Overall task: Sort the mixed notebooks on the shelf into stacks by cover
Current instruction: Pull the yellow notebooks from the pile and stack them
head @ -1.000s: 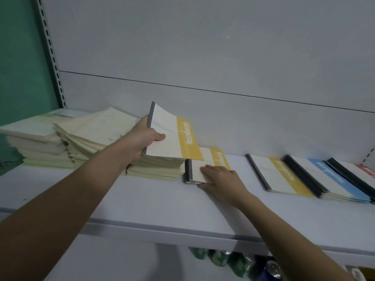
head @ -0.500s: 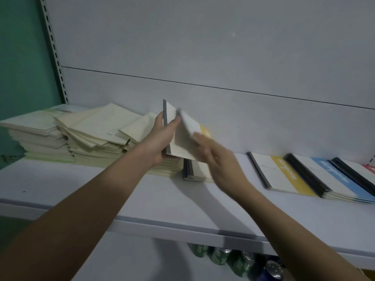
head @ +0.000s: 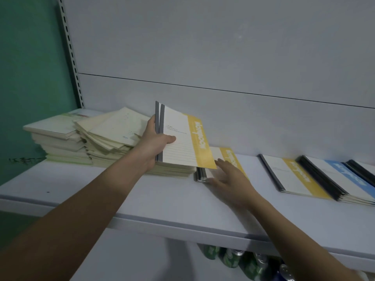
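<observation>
Since half a second ago the right hand (head: 227,175) has dropped away from the raised notebooks and come back down to the small yellow-banded stack (head: 221,165) on the shelf (head: 142,195), and the left hand's load now shows as two gray-spined notebooks rather than one. The left hand (head: 156,145) grasps these held notebooks (head: 182,138) at their spines, thumb curled over the front cover, and they tilt up above the cream pile (head: 172,169) just left of the small stack. The right hand lies loose, fingers spread over the top cover of the small stack with the thumb at its near edge; whether it presses or only touches cannot be told. Farther left sit a fanned, untidy heap of cream-covered notebooks (head: 109,134) and, beside the green wall, a squarer cream stack (head: 58,136). To the right, well apart from the small stack, lie a yellow-banded stack (head: 292,175), a blue-banded stack (head: 341,179) touching it, and another dark-spined stack (head: 363,169) cut by the frame edge. Green cans (head: 231,258) stand below the shelf.
</observation>
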